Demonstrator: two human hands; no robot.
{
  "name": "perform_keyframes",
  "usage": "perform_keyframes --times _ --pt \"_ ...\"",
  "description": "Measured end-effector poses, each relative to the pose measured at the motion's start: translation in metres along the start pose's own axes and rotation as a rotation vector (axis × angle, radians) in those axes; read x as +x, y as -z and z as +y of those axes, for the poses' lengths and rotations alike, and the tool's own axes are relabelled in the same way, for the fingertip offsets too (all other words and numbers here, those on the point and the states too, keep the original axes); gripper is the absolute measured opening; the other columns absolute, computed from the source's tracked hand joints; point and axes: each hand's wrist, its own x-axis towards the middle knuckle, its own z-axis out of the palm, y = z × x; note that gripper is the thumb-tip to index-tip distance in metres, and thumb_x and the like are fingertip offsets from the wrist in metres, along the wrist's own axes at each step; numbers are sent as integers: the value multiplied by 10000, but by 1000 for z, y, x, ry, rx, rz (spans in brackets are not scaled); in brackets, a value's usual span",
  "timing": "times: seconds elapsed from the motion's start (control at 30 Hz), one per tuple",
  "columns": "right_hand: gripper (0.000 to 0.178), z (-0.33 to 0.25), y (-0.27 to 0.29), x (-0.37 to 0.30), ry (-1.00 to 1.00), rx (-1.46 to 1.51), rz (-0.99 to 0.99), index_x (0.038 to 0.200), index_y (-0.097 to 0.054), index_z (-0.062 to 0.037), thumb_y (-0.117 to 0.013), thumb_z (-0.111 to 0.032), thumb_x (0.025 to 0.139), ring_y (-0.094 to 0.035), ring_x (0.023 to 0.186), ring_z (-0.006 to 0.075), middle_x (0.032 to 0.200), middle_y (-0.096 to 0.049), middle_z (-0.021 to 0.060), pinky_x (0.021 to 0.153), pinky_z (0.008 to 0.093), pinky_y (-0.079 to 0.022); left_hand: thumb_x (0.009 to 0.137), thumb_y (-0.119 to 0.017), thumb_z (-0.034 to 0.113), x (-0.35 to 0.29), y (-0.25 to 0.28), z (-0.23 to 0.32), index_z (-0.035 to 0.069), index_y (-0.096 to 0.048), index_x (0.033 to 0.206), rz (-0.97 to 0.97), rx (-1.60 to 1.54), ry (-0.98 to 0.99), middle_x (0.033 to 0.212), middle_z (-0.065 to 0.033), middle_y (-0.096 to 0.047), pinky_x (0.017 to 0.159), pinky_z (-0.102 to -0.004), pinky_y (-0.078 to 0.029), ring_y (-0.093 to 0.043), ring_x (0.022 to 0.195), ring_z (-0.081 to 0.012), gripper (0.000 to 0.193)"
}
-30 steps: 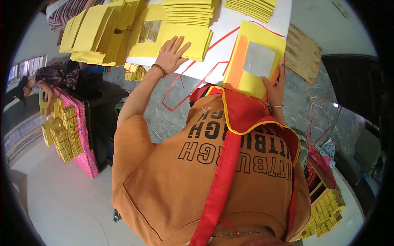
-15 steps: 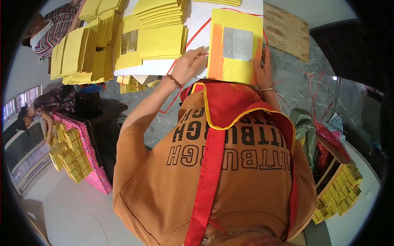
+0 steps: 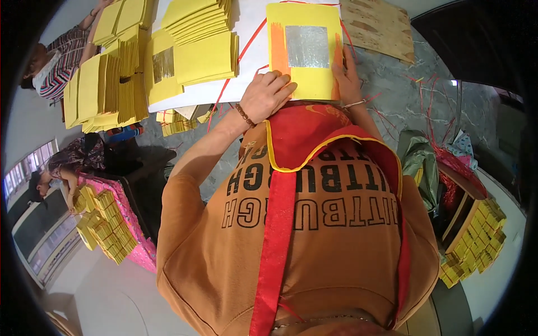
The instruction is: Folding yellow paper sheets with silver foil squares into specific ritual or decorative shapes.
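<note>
Left hand (image 3: pixel 268 96) in the head view has its fingers curled together over the near left corner of the yellow paper (image 3: pixel 311 84); whether they pinch it or merely press cannot be told. The right hand (image 3: pixel 347 81) lies along the opposite edge, thumb apart from the fingers, its grip underneath hidden. Placed at both sides, they probably keep the paper square and steady. It lies on the white bench (image 3: pixel 255 53), close before the red apron (image 3: pixel 305 134), likely for easy reach, with its silver patch (image 3: pixel 307 47) facing up. Red string (image 3: pixel 227 84) runs just left of it, and a stepped yellow stack (image 3: pixel 207 59) sits beyond, seemingly kept aside to leave working room.
</note>
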Motion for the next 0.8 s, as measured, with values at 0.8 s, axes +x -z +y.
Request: perform_keyframes --times 0.8 --pt "550 -27 -9 4 -24 364 -60 1400 -227 3 -307 -341 978 -203 1345 198 1464 -213 92 1100 333 -152 755 -617 458 16 -10 -9 241 -345 1372 -140 31 33 1397 -140 -311 956 -501 -325 -319 1264 -323 708"
